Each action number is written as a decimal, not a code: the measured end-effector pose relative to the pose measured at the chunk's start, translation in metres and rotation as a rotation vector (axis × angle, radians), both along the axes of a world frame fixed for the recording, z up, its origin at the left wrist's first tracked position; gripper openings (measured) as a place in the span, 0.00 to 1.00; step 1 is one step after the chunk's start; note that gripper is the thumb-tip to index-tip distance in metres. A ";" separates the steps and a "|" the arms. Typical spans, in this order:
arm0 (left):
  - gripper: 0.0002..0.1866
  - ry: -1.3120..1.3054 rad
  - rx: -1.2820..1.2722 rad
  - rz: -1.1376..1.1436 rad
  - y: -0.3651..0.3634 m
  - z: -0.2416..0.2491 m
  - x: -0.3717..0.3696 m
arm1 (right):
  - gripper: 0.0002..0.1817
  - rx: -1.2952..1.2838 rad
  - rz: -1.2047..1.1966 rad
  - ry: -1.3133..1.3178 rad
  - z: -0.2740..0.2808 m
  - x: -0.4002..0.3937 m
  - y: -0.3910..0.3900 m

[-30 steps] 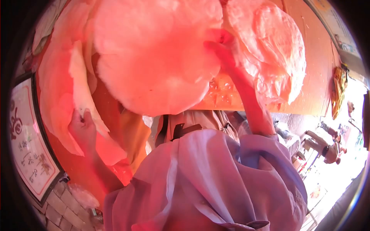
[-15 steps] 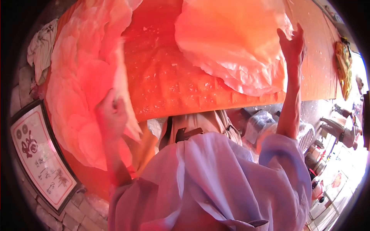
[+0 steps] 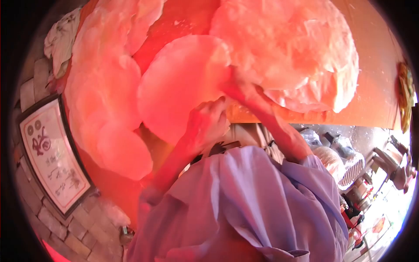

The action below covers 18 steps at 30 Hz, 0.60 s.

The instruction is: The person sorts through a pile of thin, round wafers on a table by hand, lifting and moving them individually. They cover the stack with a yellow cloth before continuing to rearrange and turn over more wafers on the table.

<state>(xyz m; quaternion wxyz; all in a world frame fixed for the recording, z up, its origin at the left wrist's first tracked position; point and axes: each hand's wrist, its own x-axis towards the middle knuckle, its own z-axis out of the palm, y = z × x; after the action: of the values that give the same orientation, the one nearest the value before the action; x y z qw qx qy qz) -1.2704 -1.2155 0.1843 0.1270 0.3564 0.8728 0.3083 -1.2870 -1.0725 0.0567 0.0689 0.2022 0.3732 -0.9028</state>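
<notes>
A thin, round, pale sheet (image 3: 174, 83), tinted red by the light, lies in front of me on the orange-covered table (image 3: 375, 102). My left hand (image 3: 208, 117) is closed at the sheet's lower right edge, fingers curled onto it. Just above it, my right hand (image 3: 242, 85) reaches across to the sheet's right side; its fingers are smeared by motion. Beyond my right hand sits a large heap of similar thin sheets (image 3: 292, 48) with crinkled edges. Another row of overlapping sheets (image 3: 104, 100) spreads along the left side.
Left of the table, a framed panel with writing (image 3: 54, 155) stands on the brick floor (image 3: 78, 240). A pale cloth (image 3: 63, 39) hangs at the far left corner. Plastic-wrapped items (image 3: 336, 153) are below the table's near edge at right; a yellowish bundle (image 3: 405, 96) lies farther right.
My right hand has come from the far right heap in to the middle, and my left hand has moved right beside it. A single round sheet now lies between the two piles.
</notes>
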 end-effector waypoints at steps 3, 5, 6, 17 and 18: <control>0.22 0.098 0.213 0.013 0.004 0.019 0.008 | 0.22 0.194 0.125 0.066 0.051 -0.017 0.028; 0.23 0.186 0.362 0.004 -0.002 0.036 0.008 | 0.23 0.422 0.170 0.110 0.139 -0.019 0.047; 0.23 0.235 0.430 -0.011 -0.005 0.043 0.007 | 0.23 0.411 0.084 0.164 0.175 -0.016 0.054; 0.16 0.023 0.228 0.198 -0.009 0.013 0.005 | 0.12 0.767 -0.655 0.061 0.111 0.054 0.322; 0.16 0.014 0.186 0.198 -0.014 0.005 0.006 | 0.11 1.179 -0.402 -0.129 0.099 0.067 0.336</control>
<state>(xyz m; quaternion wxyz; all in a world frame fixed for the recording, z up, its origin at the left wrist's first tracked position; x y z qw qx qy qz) -1.2644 -1.2299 0.1895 0.0562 0.2810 0.8722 0.3963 -1.2204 -0.7363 0.1559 -0.2030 0.3265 0.7583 -0.5264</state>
